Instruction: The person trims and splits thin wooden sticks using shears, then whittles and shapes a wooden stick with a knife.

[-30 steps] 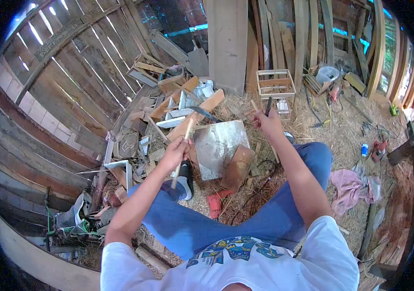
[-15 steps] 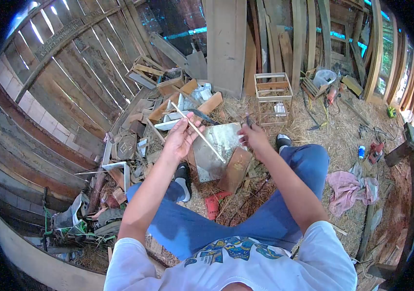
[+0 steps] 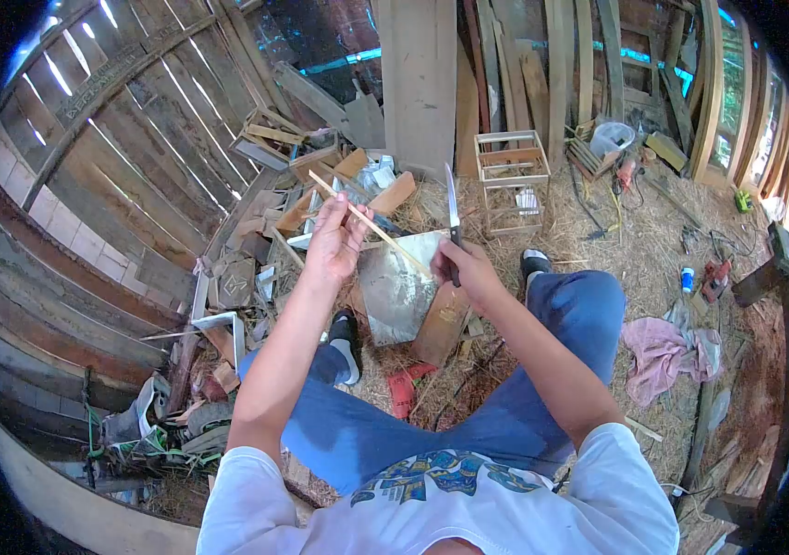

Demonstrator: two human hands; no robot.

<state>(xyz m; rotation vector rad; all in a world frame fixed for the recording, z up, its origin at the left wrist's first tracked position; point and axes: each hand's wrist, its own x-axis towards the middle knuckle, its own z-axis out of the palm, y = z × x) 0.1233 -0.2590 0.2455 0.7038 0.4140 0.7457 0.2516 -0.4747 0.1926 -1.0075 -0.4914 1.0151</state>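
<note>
My left hand (image 3: pixel 339 242) is closed on a thin wooden stick (image 3: pixel 383 235), which slants from upper left down toward my other hand. In my right hand (image 3: pixel 470 273) is a knife (image 3: pixel 453 205) with a dark handle, its blade pointing up and away from me. The stick's lower end comes close to the fingers of my right hand; whether they touch it I cannot tell. Below both hands a worn, whitish-grey board (image 3: pixel 394 291) lies between my feet. Against its right side leans a brown wood block (image 3: pixel 441 324).
A small wooden frame rack (image 3: pixel 513 185) stands ahead. Wood offcuts (image 3: pixel 394 194) are heaped to the front left. A red object (image 3: pixel 404 388) lies between my legs. To the right are a pink cloth (image 3: pixel 658 356), a blue can (image 3: pixel 687 279) and a clear tub (image 3: pixel 612 139).
The knife, blurred before, now stands with its blade upright in my right hand, which has come lower and nearer the stick's end. The stick remains in my left hand.
</note>
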